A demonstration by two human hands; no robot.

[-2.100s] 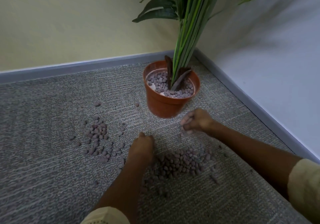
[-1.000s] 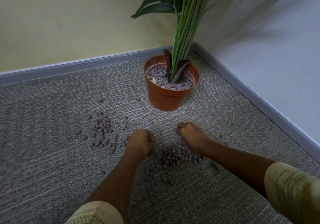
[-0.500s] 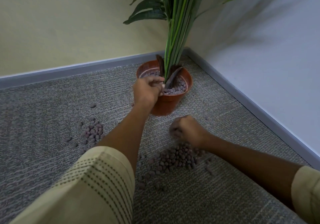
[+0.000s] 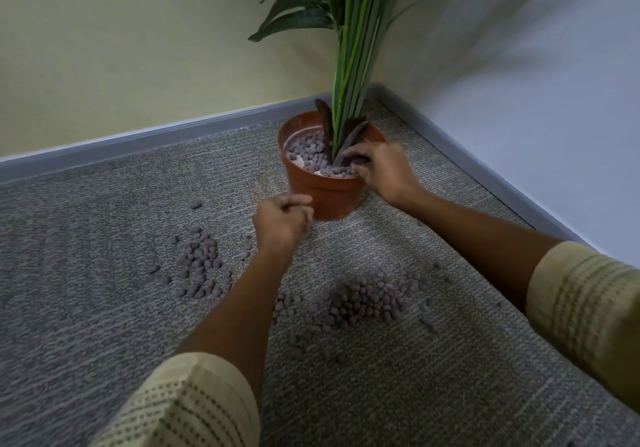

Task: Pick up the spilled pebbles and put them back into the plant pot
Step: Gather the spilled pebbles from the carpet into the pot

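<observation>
An orange plant pot [image 4: 323,192] with a green-stemmed plant [image 4: 351,65] stands on the carpet in the room corner, with purple-brown pebbles [image 4: 309,155] inside it. Spilled pebbles lie in two patches: a left patch [image 4: 201,266] and a denser right patch [image 4: 363,303]. My right hand [image 4: 382,169] reaches over the pot's right rim, its fingers bent down around a few pebbles above the fill. My left hand [image 4: 282,223] hovers just in front of the pot's lower left side, fingers curled in, with nothing visible in it.
Grey carpet [image 4: 104,238] covers the floor. A grey skirting board [image 4: 156,138] runs along the yellow wall behind, and another along the white wall [image 4: 519,100] on the right. Stray single pebbles [image 4: 196,205] lie left of the pot.
My left hand has drawn back from over the pot to its front. My right hand has risen from the right pebble patch to the pot's right rim.
</observation>
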